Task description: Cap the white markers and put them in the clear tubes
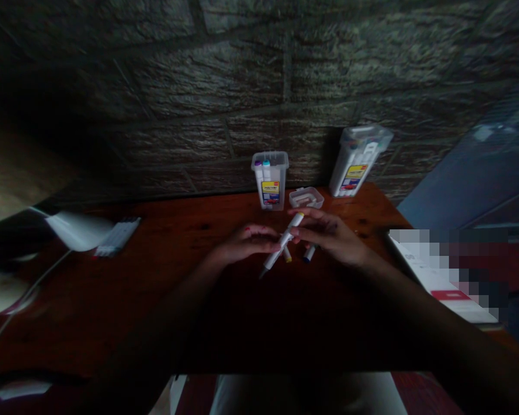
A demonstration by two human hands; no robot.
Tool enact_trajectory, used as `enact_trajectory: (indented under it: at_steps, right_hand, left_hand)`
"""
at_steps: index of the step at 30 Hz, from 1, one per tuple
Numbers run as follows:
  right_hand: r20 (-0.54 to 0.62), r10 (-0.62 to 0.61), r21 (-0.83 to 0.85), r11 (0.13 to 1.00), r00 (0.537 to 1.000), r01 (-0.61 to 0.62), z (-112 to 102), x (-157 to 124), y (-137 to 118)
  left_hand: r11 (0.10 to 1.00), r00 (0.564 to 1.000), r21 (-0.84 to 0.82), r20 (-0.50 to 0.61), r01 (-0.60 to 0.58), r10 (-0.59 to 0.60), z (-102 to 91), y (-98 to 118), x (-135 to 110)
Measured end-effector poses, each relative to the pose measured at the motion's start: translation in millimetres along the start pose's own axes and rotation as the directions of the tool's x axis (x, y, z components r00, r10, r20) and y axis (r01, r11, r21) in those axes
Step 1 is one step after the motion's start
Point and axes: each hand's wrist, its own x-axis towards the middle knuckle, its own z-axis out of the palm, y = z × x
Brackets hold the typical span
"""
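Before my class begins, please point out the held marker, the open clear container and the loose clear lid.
Held marker (286, 236): head view, middle of the white barrel.
Open clear container (278, 174): head view, upper front wall.
Loose clear lid (307, 197): head view, near its middle.

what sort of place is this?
Probably a desk corner in a home, though the light is dim: a wooden desk against a brick-patterned wall, a white marker held above it, and a lidded marker tub at the back.

Marker (284, 241) is wht w/ ylw end (301, 214), table (177, 230) red-brn, wall (242, 69) gry-brn brick-patterned, label (271, 193) ylw/blu.
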Motion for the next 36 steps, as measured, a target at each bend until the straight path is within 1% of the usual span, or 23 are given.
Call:
enact_trajectory:
  at_steps: [5,9,11,15,18,22,27,32,36]
  right_hand:
    - [0.029,-0.018,-0.009,1.000,0.999,0.018,2.4,-2.4,-2.7]
    - [0.049,-0.013,0.003,1.000,0.999,0.013,2.5,-3.3,-2.9]
    - [0.051,-0.002,0.005,1.000,0.999,0.002,1.6,-3.2,-2.1]
    - [0.061,0.026,-0.013,1.000,0.998,-0.025,0.4,-3.6,-1.8]
    - [0.072,0.010,-0.016,1.000,0.997,-0.009,1.0,-4.9,-3.1]
    - [0.051,-0.018,-0.013,1.000,0.999,0.019,1.4,-5.9,-5.5]
    - [0.007,-0.028,-0.018,0.999,1.000,0.028,0.0,-5.8,-7.4]
    - [-0.006,-0.017,-0.024,1.000,1.000,0.017,-0.8,-3.7,-5.1]
    - [-0.003,-0.024,-0.022,0.999,1.000,0.024,0.1,-2.5,-3.0]
  left_hand:
    - [0.999,1.000,-0.050,0.012,-0.002,0.002,-1.3,-3.9,1.1]
    - [0.999,0.999,-0.044,-0.018,-0.028,0.027,0.2,-1.5,1.9]
    - [0.999,0.999,-0.046,-0.034,-0.021,0.019,1.5,0.4,2.1]
    - [0.998,1.000,-0.069,-0.029,-0.008,0.005,3.0,2.0,2.4]
    - [0.997,0.999,-0.074,-0.030,-0.017,0.015,3.3,1.7,2.5]
    - [0.997,0.999,-0.080,-0.045,-0.009,0.005,2.7,0.7,2.7]
    - [0.998,0.997,-0.044,-0.074,-0.035,0.031,1.8,-0.4,3.2]
    - [0.999,0.998,-0.046,-0.063,0.014,-0.016,1.4,-1.0,3.8]
    - [1.000,0.997,-0.002,-0.070,-0.021,0.021,1.5,-1.1,4.3]
